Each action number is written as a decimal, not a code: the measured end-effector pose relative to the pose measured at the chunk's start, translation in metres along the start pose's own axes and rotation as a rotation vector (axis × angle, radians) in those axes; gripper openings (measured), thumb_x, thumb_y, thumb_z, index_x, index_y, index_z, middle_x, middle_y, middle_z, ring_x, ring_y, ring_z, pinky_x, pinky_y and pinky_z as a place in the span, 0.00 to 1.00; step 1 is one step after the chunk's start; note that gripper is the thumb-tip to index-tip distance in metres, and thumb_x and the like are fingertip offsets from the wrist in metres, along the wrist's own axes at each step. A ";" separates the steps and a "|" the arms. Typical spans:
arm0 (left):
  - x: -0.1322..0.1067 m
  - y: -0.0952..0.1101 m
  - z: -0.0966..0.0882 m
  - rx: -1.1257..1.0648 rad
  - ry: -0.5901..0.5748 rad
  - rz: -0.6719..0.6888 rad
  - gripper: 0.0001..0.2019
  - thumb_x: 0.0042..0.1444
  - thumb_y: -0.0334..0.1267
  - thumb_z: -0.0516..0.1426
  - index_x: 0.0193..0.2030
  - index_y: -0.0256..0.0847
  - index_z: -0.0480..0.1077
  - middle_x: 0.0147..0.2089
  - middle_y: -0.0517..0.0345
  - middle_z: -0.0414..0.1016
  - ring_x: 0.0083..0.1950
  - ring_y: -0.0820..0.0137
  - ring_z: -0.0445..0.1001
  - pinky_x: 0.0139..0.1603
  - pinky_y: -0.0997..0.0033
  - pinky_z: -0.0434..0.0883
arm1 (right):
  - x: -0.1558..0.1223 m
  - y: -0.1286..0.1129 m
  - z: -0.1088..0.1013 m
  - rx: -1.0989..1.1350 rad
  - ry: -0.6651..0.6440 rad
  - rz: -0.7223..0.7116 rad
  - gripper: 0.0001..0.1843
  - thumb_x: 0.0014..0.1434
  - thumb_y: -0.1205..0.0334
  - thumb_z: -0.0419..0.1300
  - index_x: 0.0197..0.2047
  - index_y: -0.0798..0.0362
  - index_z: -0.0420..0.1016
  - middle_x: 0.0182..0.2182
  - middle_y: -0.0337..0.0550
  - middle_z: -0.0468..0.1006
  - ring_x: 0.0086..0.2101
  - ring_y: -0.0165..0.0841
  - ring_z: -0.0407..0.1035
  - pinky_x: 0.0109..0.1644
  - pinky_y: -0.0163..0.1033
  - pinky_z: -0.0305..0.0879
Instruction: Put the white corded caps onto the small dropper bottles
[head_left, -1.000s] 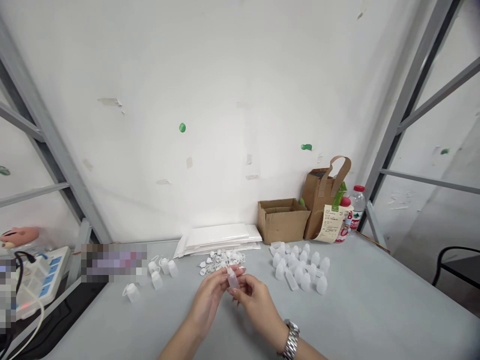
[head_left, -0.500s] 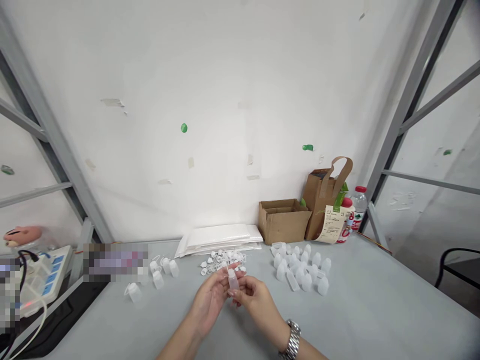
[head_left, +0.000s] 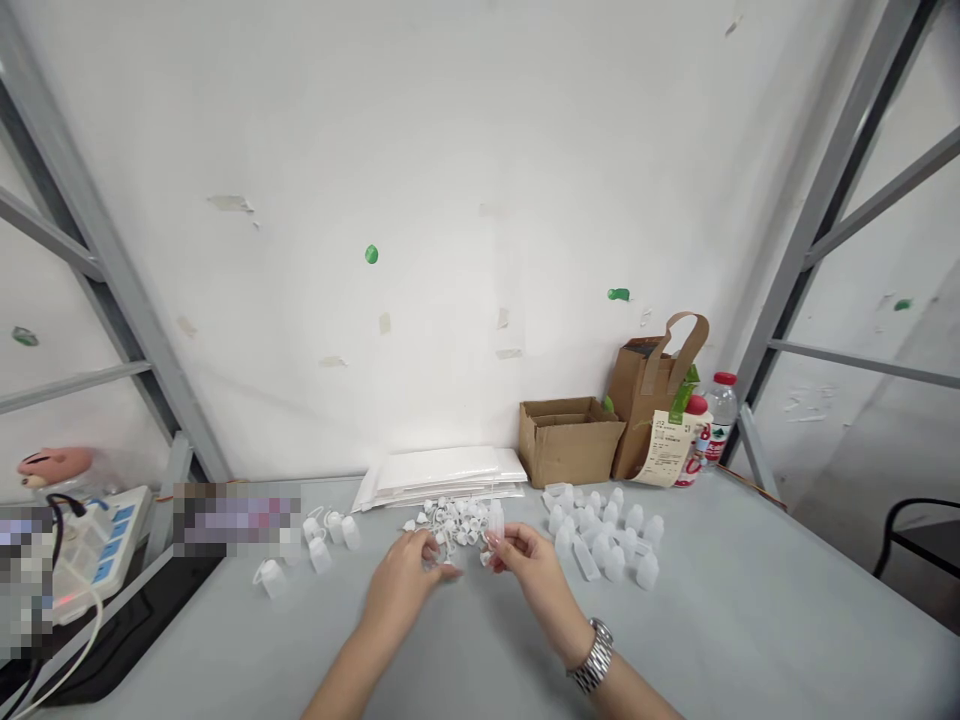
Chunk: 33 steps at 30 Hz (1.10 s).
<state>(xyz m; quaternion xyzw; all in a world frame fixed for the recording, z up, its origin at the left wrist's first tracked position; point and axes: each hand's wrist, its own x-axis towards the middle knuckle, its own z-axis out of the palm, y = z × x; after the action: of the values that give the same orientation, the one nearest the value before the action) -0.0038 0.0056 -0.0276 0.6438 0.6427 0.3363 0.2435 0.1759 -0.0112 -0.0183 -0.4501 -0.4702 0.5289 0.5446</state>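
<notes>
White plastic caps [head_left: 454, 525] lie heaped just beyond both hands; the left hand [head_left: 405, 582] curls at their edge, while the right hand [head_left: 531, 572] pinches something too small to tell, beside a translucent bottle [head_left: 496, 520].

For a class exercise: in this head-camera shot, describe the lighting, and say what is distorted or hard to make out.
Head view: lighting is flat and even, with only faint shadows; wide-angle distortion makes the grey metal uprights lean inward; pixelated patches obscure items at the left.
</notes>
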 end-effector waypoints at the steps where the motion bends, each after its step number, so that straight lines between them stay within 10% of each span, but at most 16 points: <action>1: -0.001 0.000 0.003 0.013 -0.019 -0.008 0.10 0.36 0.42 0.63 0.25 0.44 0.67 0.30 0.57 0.71 0.36 0.59 0.69 0.33 0.68 0.59 | 0.000 0.001 0.000 -0.004 -0.003 -0.002 0.26 0.39 0.40 0.66 0.30 0.56 0.73 0.22 0.40 0.75 0.25 0.32 0.68 0.33 0.38 0.66; 11: -0.004 -0.002 0.020 0.030 0.029 0.094 0.05 0.50 0.40 0.54 0.27 0.44 0.68 0.31 0.54 0.70 0.36 0.60 0.69 0.38 0.66 0.61 | -0.002 0.012 0.006 -0.050 -0.073 -0.058 0.21 0.45 0.44 0.64 0.30 0.56 0.73 0.22 0.38 0.73 0.25 0.31 0.67 0.32 0.36 0.64; 18: 0.004 0.004 0.015 -0.586 -0.022 -0.189 0.09 0.43 0.43 0.61 0.27 0.43 0.67 0.22 0.63 0.69 0.23 0.66 0.71 0.23 0.70 0.65 | -0.005 0.021 0.010 -0.130 -0.098 -0.005 0.20 0.45 0.45 0.64 0.31 0.55 0.72 0.24 0.39 0.75 0.25 0.32 0.69 0.31 0.36 0.64; 33: -0.007 0.019 0.013 -1.105 -0.199 -0.202 0.14 0.41 0.42 0.64 0.34 0.38 0.73 0.34 0.52 0.79 0.41 0.61 0.76 0.46 0.65 0.68 | -0.010 0.023 0.014 -0.191 -0.194 -0.009 0.18 0.49 0.49 0.62 0.32 0.56 0.74 0.22 0.37 0.73 0.23 0.30 0.67 0.29 0.35 0.63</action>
<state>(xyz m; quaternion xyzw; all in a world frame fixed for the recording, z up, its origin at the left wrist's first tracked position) 0.0193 -0.0014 -0.0226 0.3848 0.4038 0.5352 0.6344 0.1582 -0.0209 -0.0389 -0.4445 -0.5710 0.5203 0.4535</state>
